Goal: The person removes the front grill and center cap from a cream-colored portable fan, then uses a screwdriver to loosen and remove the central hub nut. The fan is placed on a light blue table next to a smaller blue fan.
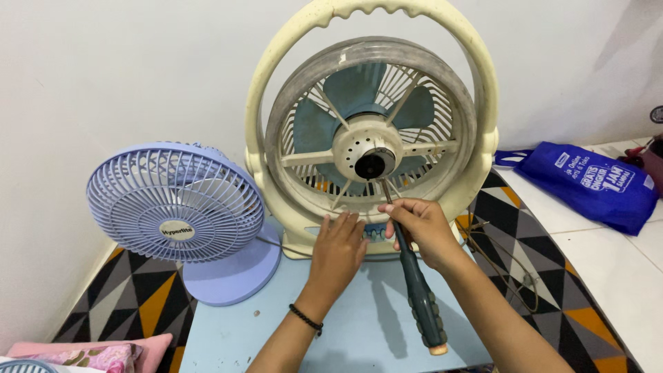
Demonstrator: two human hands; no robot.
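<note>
The right hand [421,231] is clamping its fingers around the shaft of the screwdriver [414,276], whose tip is pointing up at the hub of the cream fan [373,138]. The left hand [340,249] is resting with fingers together against the fan's base, just below the grille. The fan is probably light, its aged plastic brittle (the thin spokes especially); the thick outer ring is likely the safest hold. A lilac fan [176,207] is standing left of the cream fan.
</note>
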